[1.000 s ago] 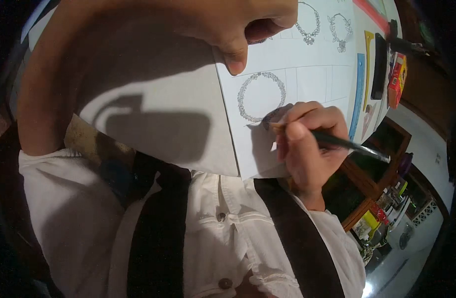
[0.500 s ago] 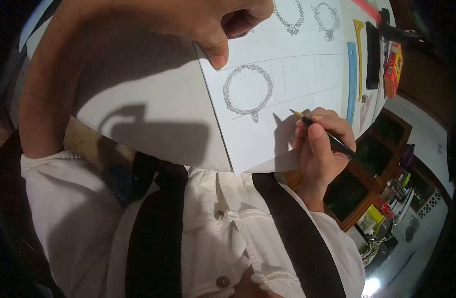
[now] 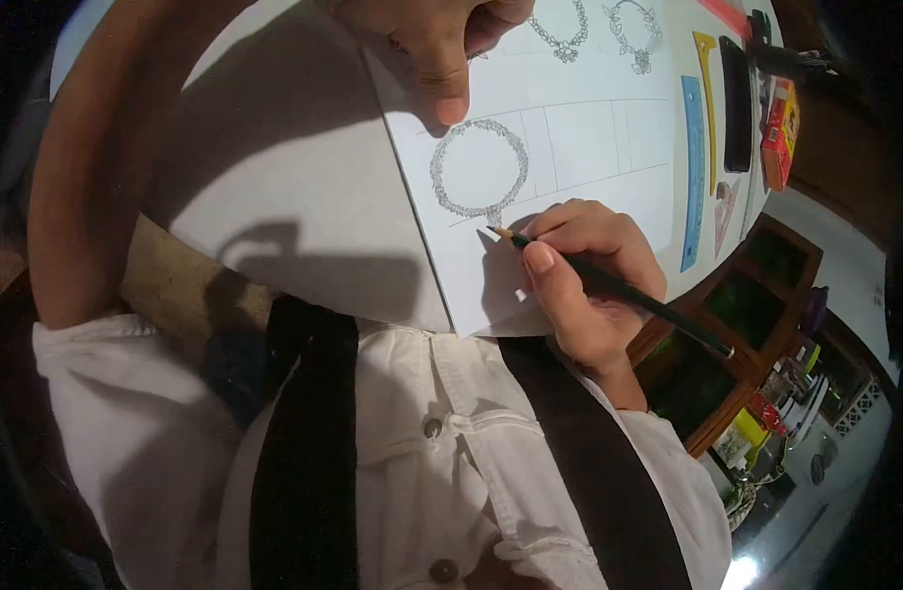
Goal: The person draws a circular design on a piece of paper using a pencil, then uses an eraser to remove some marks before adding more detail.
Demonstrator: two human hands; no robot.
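Observation:
My right hand [image 3: 599, 275] holds a dark pencil [image 3: 628, 293], its tip over the paper just beside the small pendant shape under a drawn wreath-like ring [image 3: 479, 169]. The white paper [image 3: 609, 226] has ruled lines and more ring drawings near its top. My left hand [image 3: 441, 59] rests at the paper's upper left, thumb pressed down just above the ring. Its other fingers curl under and are partly out of view, so what they hold, if anything, is hidden.
Right of the paper lie a blue ruler [image 3: 692, 177], a yellow ruler [image 3: 708, 118], a black case [image 3: 735, 103], a clear triangle [image 3: 726, 211] and a red-yellow box [image 3: 781, 135]. A wooden cabinet [image 3: 712, 423] stands beyond the table edge.
My right hand has moved left with the pencil, bringing the tip to the pendant. My left thumb has shifted slightly right and up, closer to the ring.

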